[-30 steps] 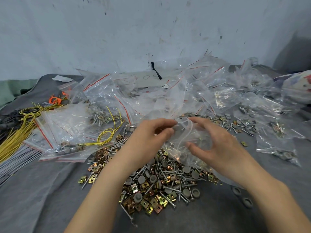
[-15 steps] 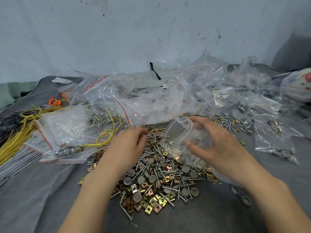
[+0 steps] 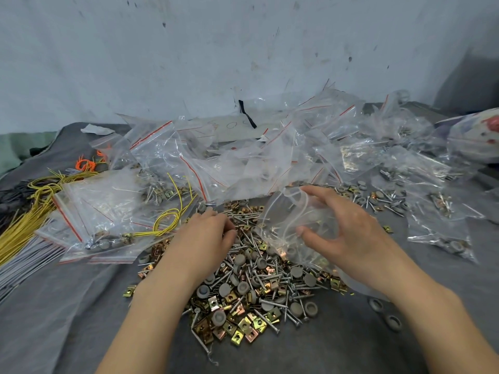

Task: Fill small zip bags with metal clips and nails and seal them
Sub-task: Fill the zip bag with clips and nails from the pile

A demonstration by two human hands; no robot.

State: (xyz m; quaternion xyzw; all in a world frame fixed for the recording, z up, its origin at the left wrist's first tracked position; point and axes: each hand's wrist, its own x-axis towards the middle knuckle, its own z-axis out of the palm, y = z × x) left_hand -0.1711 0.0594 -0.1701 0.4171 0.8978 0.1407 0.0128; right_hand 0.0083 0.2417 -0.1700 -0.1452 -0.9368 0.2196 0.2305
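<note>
Right hand (image 3: 351,236) gripped 1 clear zip bag (image 3: 286,220) above the pile of nails and metal clips (image 3: 251,292), left hand (image 3: 205,238) palm-down, fingers curled into the pile's far side, grip hidden, filled bags (image 3: 108,211) left on grey cloth (image 3: 67,306)

- The light is soft, even and fairly bright, with a cool bluish cast over the wall (image 3: 189,49) beyond the hands.
- Shadows are faint. The grey cloth (image 3: 67,306) darkens only slightly beside the forearms, and a dim patch lies on the wall far to the right of the right hand (image 3: 351,233).
- White glare streaks the piled zip bags (image 3: 243,163) beyond both hands and the clear bag (image 3: 283,220) in the right hand.
- The metal clips (image 3: 243,325) between the wrists glint gold.
- The centre is sharp.
- Wide-angle bending curves the edges, stretching the yellow wires (image 3: 24,225) far left of the left hand (image 3: 205,238).
</note>
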